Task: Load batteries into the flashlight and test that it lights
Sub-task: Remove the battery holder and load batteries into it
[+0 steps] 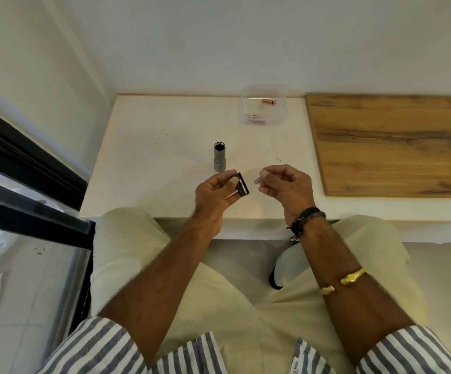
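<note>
A grey flashlight body (219, 157) stands upright on the white table (143, 163), its open dark end facing up. Just in front of it my left hand (216, 194) grips a black battery holder (242, 184), tilted with one end pointing right. My right hand (286, 186) is a short gap to the right of the holder and pinches a small grey battery (257, 180) between thumb and forefinger, its tip pointing at the holder. A clear plastic container (262, 107) at the back of the table holds a copper-coloured battery (269, 102) and a few small pieces.
A wooden board (391, 141) covers the table's right part. A white wall rises right behind the table. A dark window frame (24, 168) runs along the left. My legs in pale trousers sit below the table's front edge.
</note>
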`<state>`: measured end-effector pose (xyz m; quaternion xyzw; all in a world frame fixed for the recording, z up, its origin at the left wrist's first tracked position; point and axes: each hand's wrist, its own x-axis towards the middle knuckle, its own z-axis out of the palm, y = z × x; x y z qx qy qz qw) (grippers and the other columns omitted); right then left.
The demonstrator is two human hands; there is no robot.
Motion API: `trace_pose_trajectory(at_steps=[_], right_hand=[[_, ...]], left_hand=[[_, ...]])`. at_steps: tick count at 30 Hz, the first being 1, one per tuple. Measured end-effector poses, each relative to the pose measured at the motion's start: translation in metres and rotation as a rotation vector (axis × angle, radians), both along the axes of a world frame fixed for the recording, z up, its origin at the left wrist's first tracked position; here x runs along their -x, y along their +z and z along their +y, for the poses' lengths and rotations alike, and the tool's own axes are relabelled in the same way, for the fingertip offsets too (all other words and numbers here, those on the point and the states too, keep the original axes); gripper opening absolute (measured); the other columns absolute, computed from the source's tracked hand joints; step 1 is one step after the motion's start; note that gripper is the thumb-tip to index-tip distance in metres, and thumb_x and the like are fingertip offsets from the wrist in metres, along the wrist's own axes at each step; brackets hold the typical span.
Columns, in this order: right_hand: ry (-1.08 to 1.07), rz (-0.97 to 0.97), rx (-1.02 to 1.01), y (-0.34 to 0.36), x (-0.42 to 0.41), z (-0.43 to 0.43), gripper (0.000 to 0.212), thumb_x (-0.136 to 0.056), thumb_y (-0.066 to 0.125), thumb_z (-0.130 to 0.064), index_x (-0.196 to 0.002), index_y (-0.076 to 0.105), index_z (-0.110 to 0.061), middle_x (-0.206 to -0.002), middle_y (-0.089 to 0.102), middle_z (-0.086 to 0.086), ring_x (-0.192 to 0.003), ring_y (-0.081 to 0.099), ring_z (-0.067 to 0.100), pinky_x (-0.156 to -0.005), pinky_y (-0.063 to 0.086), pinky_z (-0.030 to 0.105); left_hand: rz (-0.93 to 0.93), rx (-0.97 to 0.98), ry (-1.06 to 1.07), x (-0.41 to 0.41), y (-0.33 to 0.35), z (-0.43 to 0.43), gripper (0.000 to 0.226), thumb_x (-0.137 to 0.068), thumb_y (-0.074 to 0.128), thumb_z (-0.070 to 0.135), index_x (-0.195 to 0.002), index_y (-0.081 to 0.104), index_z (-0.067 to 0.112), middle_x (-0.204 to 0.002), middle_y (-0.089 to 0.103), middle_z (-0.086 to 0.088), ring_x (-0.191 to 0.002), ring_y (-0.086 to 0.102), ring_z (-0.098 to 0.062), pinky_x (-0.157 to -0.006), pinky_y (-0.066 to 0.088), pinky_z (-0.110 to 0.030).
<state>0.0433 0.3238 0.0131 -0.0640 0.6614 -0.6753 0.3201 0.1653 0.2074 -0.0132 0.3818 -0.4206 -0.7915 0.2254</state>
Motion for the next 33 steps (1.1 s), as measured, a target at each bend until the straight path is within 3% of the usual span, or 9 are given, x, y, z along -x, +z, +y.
trace_pose_trajectory(at_steps=[5,9,12,16,20,23,27,33], right_hand=[[-0.278,-0.012,-0.026,-0.011,0.037,0.01,0.018,-0.08,0.074,0.012,-0.085,0.072,-0.005,-0.084,0.075,0.015,-0.079,0.076,0.029,-0.079,0.063,0.038],[-0.417,0.127,-0.277,-0.036,0.058,0.016,0.015,-0.078,0.077,0.002,-0.087,0.075,-0.01,-0.09,0.076,0.016,-0.078,0.074,0.027,-0.074,0.064,0.039],[-0.406,0.235,-0.437,-0.048,0.062,0.015,0.013,-0.078,0.082,-0.01,-0.087,0.077,-0.018,-0.088,0.077,0.005,-0.081,0.074,0.024,-0.073,0.063,0.038],[-0.361,0.341,-0.502,-0.053,0.061,0.012,0.011,-0.078,0.083,-0.017,-0.087,0.079,-0.018,-0.084,0.076,-0.001,-0.07,0.065,0.005,-0.064,0.055,0.019],[-0.315,0.369,-0.549,-0.056,0.06,0.01,0.011,-0.08,0.081,-0.018,-0.091,0.08,-0.015,-0.084,0.073,-0.004,-0.078,0.066,0.011,-0.07,0.055,0.023],[-0.302,0.391,-0.581,-0.057,0.059,0.009,0.012,-0.082,0.078,-0.017,-0.093,0.081,-0.015,-0.085,0.073,-0.005,-0.077,0.063,0.009,-0.067,0.049,0.018],[-0.321,0.433,-0.574,-0.051,0.058,0.003,0.013,-0.083,0.079,-0.02,-0.095,0.08,-0.016,-0.089,0.073,-0.005,-0.079,0.063,0.009,-0.074,0.052,0.024],[-0.255,0.538,-0.354,-0.024,0.075,-0.041,0.013,-0.079,0.077,-0.013,-0.089,0.08,-0.021,-0.076,0.071,-0.017,-0.069,0.064,-0.009,-0.062,0.05,0.007]], left_hand=[[0.059,-0.24,0.011,0.0,-0.004,-0.005,0.024,-0.092,0.063,0.002,-0.116,0.067,0.004,-0.109,0.073,-0.017,-0.102,0.071,-0.031,-0.092,0.057,-0.045],[0.126,-0.334,-0.005,-0.002,-0.005,-0.008,0.022,-0.094,0.06,0.002,-0.115,0.066,0.006,-0.103,0.075,-0.014,-0.099,0.072,-0.03,-0.085,0.06,-0.042],[0.126,-0.364,-0.01,-0.002,-0.005,-0.009,0.026,-0.094,0.06,0.001,-0.119,0.064,0.004,-0.103,0.074,-0.015,-0.099,0.072,-0.029,-0.086,0.06,-0.042],[0.116,-0.374,-0.02,-0.001,-0.002,-0.008,0.031,-0.094,0.059,0.001,-0.125,0.062,0.003,-0.11,0.072,-0.017,-0.106,0.07,-0.031,-0.089,0.059,-0.04],[0.105,-0.383,-0.017,0.002,0.0,-0.006,0.033,-0.093,0.059,0.001,-0.126,0.06,0.0,-0.115,0.07,-0.019,-0.105,0.069,-0.029,-0.089,0.059,-0.038],[0.102,-0.382,-0.007,0.003,0.0,-0.006,0.032,-0.092,0.06,0.001,-0.124,0.061,-0.001,-0.115,0.07,-0.02,-0.103,0.07,-0.028,-0.088,0.059,-0.037],[0.103,-0.401,0.015,0.004,-0.001,-0.007,0.031,-0.09,0.061,0.001,-0.121,0.063,-0.001,-0.115,0.07,-0.02,-0.101,0.071,-0.026,-0.086,0.06,-0.035],[0.104,-0.43,0.032,0.008,-0.002,-0.01,0.035,-0.093,0.059,0.002,-0.127,0.059,-0.003,-0.121,0.067,-0.022,-0.103,0.07,-0.026,-0.082,0.06,-0.032]])
